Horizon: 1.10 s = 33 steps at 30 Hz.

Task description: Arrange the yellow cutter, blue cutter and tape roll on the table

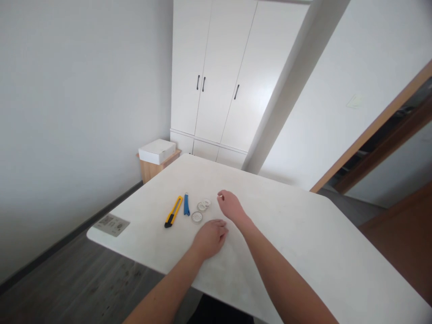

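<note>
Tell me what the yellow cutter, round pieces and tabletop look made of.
Yellow cutter: likely smooth plastic, from its solid yellow and black parts. Round pieces: perhaps plastic, pale with greyish rims; too small to be sure. Tabletop: possibly laminate, its white face smooth and low-sheen.

One round, pale disc (197,217) lies flat; just beyond it, two similar discs (201,207) overlap.
</note>
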Motion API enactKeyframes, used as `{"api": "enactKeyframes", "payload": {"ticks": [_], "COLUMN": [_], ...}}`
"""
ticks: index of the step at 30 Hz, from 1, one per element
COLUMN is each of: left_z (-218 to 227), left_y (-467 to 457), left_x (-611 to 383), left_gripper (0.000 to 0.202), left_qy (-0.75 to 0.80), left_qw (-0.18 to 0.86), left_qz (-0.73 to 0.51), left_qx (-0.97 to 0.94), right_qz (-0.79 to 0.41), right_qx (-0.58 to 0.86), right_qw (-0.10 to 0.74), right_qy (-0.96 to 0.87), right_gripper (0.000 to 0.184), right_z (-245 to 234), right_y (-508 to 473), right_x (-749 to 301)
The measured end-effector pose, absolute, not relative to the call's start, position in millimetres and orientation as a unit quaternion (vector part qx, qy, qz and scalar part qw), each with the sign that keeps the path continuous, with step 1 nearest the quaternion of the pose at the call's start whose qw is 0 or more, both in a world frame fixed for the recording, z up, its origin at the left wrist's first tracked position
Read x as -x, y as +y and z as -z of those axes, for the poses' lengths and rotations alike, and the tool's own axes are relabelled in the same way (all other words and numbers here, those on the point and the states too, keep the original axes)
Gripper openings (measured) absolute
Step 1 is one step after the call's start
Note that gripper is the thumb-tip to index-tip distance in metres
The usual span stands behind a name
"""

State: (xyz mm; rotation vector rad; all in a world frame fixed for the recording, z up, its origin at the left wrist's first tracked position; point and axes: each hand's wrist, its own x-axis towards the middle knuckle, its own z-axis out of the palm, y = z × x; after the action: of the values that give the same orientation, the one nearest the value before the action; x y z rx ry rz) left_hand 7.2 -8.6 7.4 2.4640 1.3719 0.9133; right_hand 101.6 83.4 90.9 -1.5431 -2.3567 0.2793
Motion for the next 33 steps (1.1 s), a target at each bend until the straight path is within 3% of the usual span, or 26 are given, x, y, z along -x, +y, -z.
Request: {"api": "enactKeyframes", "payload": {"ticks": [5, 10, 15, 33], "left_z": [-11, -6, -1, -1], "left_y": [-9, -7, -3, -2], "left_x": [-6, -4, 0, 2], "left_gripper": [0.028, 0.030, 0.033, 0.035], "left_qy": [0.471, 0.480, 0.484, 0.497], "left_qw": [0.093, 0.103, 0.101, 0.080], "left_qz": [-0.304, -0.300, -0.275, -0.258], "left_qx": [-0.823, -0.818, -0.825, -0.824], "right_qz": [-0.104, -0.079, -0.046, -0.049], "right_qx": [0.590, 0.621, 0.594, 0.598], "right_qw": [0.180, 0.148, 0.118, 0.117], "right_qy": [-0.781, -0.766, -0.794, -0.791], "right_gripper": [0.035, 0.048, 0.063, 0.059], "right_z": [-52, -24, -18, -25], "right_y": [59, 16, -20, -31], "right_x": [-253, -342, -350, -341]}}
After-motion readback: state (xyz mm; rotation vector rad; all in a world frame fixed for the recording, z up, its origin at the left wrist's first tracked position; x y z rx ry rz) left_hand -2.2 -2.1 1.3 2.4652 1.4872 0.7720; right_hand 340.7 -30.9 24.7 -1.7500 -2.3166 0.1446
